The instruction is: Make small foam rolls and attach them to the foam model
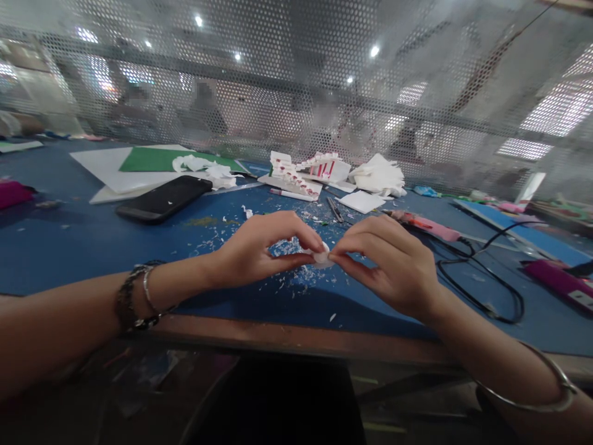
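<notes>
A small white foam piece (pixel 321 256) is pinched between the fingertips of both hands, just above the blue table (pixel 69 241). My left hand (pixel 259 250) grips it from the left with thumb and forefinger. My right hand (pixel 389 266) pinches it from the right, its other fingers curled. White shavings (pixel 296 275) lie scattered on the table beneath the hands. Bracelets sit on both wrists.
A black phone (pixel 162 198) lies at the left. Behind it are white and green sheets (pixel 152 162). A white and red foam model (pixel 306 173) and white scraps (pixel 377 176) stand at the back, before a perforated screen. A pink glue gun (pixel 426 225) with a black cord (pixel 482 290) lies right.
</notes>
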{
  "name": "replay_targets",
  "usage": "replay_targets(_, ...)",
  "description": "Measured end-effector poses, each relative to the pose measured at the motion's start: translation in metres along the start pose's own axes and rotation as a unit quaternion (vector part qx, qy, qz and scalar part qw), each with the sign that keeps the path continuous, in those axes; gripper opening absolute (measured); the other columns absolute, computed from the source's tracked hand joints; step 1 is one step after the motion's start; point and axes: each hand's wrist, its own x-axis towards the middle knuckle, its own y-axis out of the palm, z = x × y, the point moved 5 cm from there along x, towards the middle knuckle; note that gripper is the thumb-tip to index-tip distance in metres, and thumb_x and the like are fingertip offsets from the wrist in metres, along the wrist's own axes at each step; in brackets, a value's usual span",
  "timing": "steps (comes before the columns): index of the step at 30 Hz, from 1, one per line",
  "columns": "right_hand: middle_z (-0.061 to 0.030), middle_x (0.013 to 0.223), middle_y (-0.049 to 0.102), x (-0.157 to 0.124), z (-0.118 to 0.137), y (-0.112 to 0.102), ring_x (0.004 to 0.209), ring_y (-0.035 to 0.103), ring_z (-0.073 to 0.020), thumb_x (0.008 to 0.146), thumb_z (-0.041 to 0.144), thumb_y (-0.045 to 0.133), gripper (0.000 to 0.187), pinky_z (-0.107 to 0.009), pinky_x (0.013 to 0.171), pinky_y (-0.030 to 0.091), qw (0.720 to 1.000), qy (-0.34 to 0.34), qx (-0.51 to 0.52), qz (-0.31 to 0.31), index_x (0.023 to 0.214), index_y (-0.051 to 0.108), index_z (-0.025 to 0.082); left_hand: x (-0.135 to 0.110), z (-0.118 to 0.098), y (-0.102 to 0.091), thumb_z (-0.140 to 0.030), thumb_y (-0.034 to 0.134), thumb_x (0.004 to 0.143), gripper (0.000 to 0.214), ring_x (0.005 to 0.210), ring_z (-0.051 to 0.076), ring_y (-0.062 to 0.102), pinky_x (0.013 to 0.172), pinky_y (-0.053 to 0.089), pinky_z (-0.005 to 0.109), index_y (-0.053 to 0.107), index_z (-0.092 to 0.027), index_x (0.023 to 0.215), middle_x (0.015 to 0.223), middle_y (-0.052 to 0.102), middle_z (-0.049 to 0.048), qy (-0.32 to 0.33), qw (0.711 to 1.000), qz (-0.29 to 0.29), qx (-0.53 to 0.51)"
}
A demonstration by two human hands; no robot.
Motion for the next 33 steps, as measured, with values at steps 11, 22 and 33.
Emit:
replay_targets(11, -0.0029, 0.063, 0.060, 0.000, -0.008, -0.013, 0.057, 0.052, -0.0115, 0.077, 0.014, 0.054, 0.009, -0.026, 0.053, 0.042, 0.993, 0.074, -0.034, -0.091, 0.069, 0.056, 0.018, -0.001, 0.000, -0.006, -0.014, 0.059, 0.074, 0.006, 0.077, 0.011, 0.061, 0.068, 0.048, 0.023, 0.056, -0.019, 0.076, 0.083, 0.067, 0.0010, -0.011, 0.999, -0.032, 0.026)
replay_targets(22, -0.0043, 0.066, 0.064, 0.001, 0.005, -0.006, 0.063, 0.057, -0.0100, 0.074, 0.011, 0.059, 0.004, -0.022, 0.060, 0.049, 0.997, -0.001, -0.010, -0.077, 0.077, 0.061, 0.012, 0.000, -0.009, -0.010, -0.014, 0.061, 0.073, 0.007, 0.072, 0.012, 0.060, 0.065, 0.048, 0.024, 0.057, -0.019, 0.076, 0.077, 0.066, 0.0020, 0.032, 0.992, -0.099, 0.071)
replay_targets(33, -0.0049, 0.069, 0.064, 0.002, 0.007, -0.006, 0.065, 0.058, -0.0100, 0.074, 0.012, 0.059, 0.005, -0.022, 0.061, 0.049, 0.998, 0.000, 0.000, -0.070, 0.080, 0.061, 0.012, 0.001, -0.015, -0.008, -0.010, 0.059, 0.074, 0.009, 0.074, 0.011, 0.060, 0.070, 0.047, 0.026, 0.056, -0.018, 0.077, 0.078, 0.067, 0.0025, 0.089, 0.988, -0.079, 0.095)
